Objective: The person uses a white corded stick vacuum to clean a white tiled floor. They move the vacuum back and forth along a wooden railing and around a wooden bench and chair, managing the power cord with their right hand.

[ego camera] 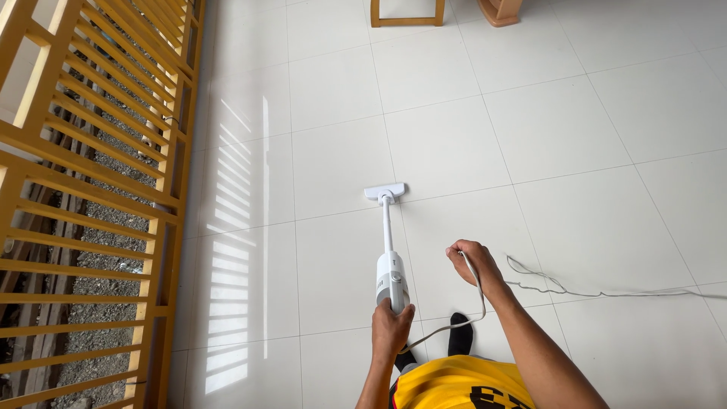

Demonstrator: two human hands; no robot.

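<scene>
White floor tiles fill the frame, with a yellow slatted gate along the left edge and wooden furniture legs at the top centre. Your left hand, low in the middle, is closed around the handle of a white stick vacuum, whose tube slants up to its head flat on the tiles near the centre. Your right hand, just right of the vacuum body, is curled around the white power cord, which trails across the floor toward the right edge
</scene>
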